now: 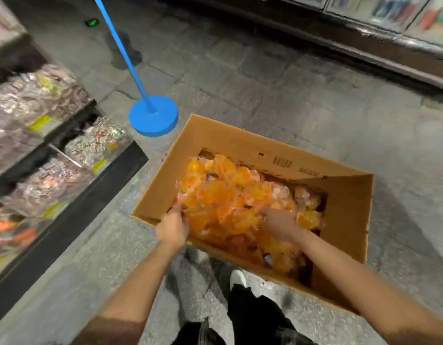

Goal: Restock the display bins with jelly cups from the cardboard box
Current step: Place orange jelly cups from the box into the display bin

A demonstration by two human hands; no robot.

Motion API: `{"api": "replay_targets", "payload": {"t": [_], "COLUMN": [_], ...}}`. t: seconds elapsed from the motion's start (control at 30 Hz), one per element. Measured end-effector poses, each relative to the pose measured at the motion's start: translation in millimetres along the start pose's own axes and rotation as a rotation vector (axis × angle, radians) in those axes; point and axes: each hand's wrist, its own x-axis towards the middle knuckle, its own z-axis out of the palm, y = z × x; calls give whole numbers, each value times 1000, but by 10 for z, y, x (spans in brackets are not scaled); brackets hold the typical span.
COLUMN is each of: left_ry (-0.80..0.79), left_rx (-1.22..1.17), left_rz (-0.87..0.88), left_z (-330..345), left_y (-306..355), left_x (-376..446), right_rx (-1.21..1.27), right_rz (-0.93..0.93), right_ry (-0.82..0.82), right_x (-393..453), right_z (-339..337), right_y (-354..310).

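1. at the far left, the bins [66, 135] stand in stepped rows on a dark rack, filled with wrapped sweets in clear packs; yellow labels show on their fronts, and the view of them is blurred.
2. just right of the bins, a blue stand [153, 115] with a round base sits on the tiled floor [265, 78], its pole leaning up and to the left.
3. the box [344, 220] sits open on the floor, near and right of the stand, flaps up, with dark print on the inside of its far wall.
4. orange jelly cups [225, 195] fill the box in a loose heap, thickest toward its left and middle.
5. the left hand [172, 229] is at the box's near-left edge, fingers curled into the edge of the heap; the cups lie against and just right of it, but blur hides whether it grips any.
6. the right hand [277, 221] reaches into the middle of the box, fingers buried in the cups, which lie all round it; i cannot tell whether it holds any.
7. below the arms, dark trousers [255, 317] and a white shoe [237, 278] show by the box's near side.
8. at the far right, a long cabinet [364, 36] with glass panels runs along the floor.
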Motion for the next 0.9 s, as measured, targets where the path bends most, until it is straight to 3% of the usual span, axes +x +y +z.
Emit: {"api": "replay_targets", "payload": {"t": [0.23, 0.37, 0.43, 0.57, 0.63, 0.73, 0.83, 0.9], "left_ry": [-35, -140, -141, -220, -253, -317, -238, -172], "left_rx": [219, 353, 324, 258, 219, -71, 64, 40], "left_rz": [-41, 200, 305, 254, 233, 116, 246, 303], "left_z": [99, 102, 84, 103, 103, 45, -28, -62], "left_y": [-157, -176, -186, -269, -281, -203, -169, -184], "left_x": [268, 400, 415, 465, 458, 431, 381, 355], "right_rx": [-103, -165, -176, -98, 40, 529, 1079, 1211], "right_rz": [-65, -68, -87, -2, 41, 229, 332, 319], "right_ry": [34, 81, 211, 221, 265, 276, 127, -38], "right_x": [1072, 1429, 1532, 1478, 1350, 1088, 767, 580], "right_z": [102, 130, 155, 237, 215, 221, 287, 317], "right_y": [-193, -257, -233, -171, -216, -379, -697, -939]}}
